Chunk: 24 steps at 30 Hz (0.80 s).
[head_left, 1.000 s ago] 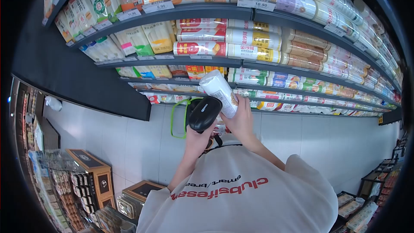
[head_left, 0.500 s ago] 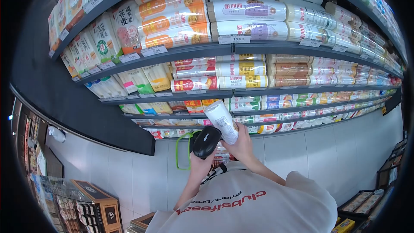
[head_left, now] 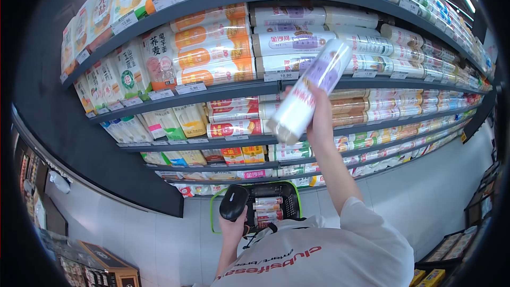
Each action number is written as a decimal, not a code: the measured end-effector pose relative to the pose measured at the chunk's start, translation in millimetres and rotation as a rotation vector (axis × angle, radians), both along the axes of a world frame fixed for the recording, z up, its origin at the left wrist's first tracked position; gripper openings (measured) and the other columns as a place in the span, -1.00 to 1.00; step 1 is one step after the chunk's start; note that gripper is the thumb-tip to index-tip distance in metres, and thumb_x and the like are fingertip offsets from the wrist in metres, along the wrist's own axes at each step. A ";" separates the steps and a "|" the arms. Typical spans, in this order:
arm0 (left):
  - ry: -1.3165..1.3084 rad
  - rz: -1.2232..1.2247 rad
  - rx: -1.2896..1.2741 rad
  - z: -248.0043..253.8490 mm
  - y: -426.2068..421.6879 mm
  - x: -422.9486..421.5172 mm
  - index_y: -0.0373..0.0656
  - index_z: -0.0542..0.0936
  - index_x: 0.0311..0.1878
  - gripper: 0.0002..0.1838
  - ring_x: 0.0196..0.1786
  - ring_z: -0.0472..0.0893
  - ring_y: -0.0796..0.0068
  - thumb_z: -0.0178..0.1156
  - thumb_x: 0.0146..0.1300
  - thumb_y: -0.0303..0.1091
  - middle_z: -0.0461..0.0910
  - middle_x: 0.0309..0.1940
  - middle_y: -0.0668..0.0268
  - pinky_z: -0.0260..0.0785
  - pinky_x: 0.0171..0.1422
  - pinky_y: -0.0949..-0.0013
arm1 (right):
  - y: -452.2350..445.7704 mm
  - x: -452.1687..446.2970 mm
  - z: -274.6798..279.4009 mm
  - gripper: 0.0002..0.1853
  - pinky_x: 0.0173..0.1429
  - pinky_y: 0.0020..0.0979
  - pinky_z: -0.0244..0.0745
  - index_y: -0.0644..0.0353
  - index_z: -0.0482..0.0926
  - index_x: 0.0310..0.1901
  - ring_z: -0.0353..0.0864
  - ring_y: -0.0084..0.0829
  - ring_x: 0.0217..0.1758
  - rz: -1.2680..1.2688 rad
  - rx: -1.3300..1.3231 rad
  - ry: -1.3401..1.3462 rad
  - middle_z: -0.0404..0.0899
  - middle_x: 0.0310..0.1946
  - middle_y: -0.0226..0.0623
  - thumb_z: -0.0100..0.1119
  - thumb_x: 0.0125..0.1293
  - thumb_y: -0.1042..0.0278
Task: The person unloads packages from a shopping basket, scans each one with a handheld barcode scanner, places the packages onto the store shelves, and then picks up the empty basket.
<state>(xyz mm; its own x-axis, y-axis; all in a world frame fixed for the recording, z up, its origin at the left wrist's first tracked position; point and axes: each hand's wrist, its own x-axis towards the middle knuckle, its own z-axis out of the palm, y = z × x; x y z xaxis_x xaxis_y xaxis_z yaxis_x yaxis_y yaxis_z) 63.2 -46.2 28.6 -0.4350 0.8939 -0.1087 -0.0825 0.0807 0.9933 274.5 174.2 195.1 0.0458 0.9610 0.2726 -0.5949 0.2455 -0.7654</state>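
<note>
A long, clear-wrapped cylindrical package with a white and purple label (head_left: 309,87) is held up at a slant in front of the shelves. The right hand (head_left: 321,114) grips it near the middle. Half a second ago it was low, beside the other hand, its barcode side in view; now it is raised and turned, purple label showing. That leaves it well apart from the black, rounded handheld device (head_left: 234,202) gripped in the left hand (head_left: 234,223). Behind the package lie similar white and purple packages (head_left: 289,40) (whether it touches them, I cannot tell) on a dark grey metal shelf (head_left: 223,93). Below, beside the device, a black plastic basket with a bright green rim (head_left: 291,202) holds several wrapped cylindrical packs (head_left: 268,215). Pale floor tiles (head_left: 382,191) stretch to the right.
</note>
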 end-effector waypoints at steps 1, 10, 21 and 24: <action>-0.003 0.003 0.010 0.0 -1.1 -0.9 -0.28 0.63 -0.24 -0.87 -0.52 0.53 0.67 0.38 0.21 -0.48 0.59 -0.52 0.40 0.36 -0.43 0.51 | 17.6 -1.9 17.9 -0.50 -0.05 -0.40 0.56 0.27 0.45 0.09 0.66 -0.47 -0.08 -0.035 0.028 0.034 0.61 -0.11 -0.22 0.06 0.36 -0.02; -0.018 0.059 0.039 -8.0 -11.9 -15.5 -0.30 0.61 -0.18 -0.82 -0.53 0.53 0.65 0.38 0.19 -0.53 0.60 -0.49 0.37 0.37 -0.44 0.50 | 121.0 18.0 120.6 -0.28 0.11 -0.31 0.55 0.32 0.29 0.29 0.69 -0.26 -0.01 0.141 -0.062 -0.320 0.59 0.02 0.02 -0.26 0.47 -0.25; -0.009 0.090 -0.010 -5.7 -10.6 -31.9 -0.28 0.63 -0.25 -0.87 -0.55 0.52 0.66 0.39 0.19 -0.47 0.57 -0.56 0.39 0.32 -0.47 0.51 | 160.5 45.7 119.1 -0.40 0.13 -0.22 0.55 0.26 0.49 0.18 0.64 -0.19 0.11 -0.992 0.786 -1.492 0.58 0.10 0.01 0.34 0.23 0.01; -0.002 0.102 -0.013 -6.4 -7.0 -32.6 -0.28 0.65 -0.28 -0.88 -0.55 0.52 0.66 0.39 0.19 -0.46 0.58 -0.57 0.40 0.31 -0.47 0.51 | 185.7 60.0 151.7 -0.17 0.29 -0.23 0.45 0.23 0.41 0.32 0.53 -0.10 0.27 -0.564 0.615 -1.585 0.50 0.22 0.05 0.39 0.13 -0.16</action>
<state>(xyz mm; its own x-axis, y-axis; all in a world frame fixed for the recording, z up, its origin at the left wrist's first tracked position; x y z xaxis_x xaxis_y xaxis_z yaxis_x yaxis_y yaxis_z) 30.6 -53.2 22.2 -0.5234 0.8435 -0.1208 -0.0932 0.0842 0.9921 334.5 359.8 346.9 -0.3350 0.6773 0.6550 0.7909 0.5799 -0.1952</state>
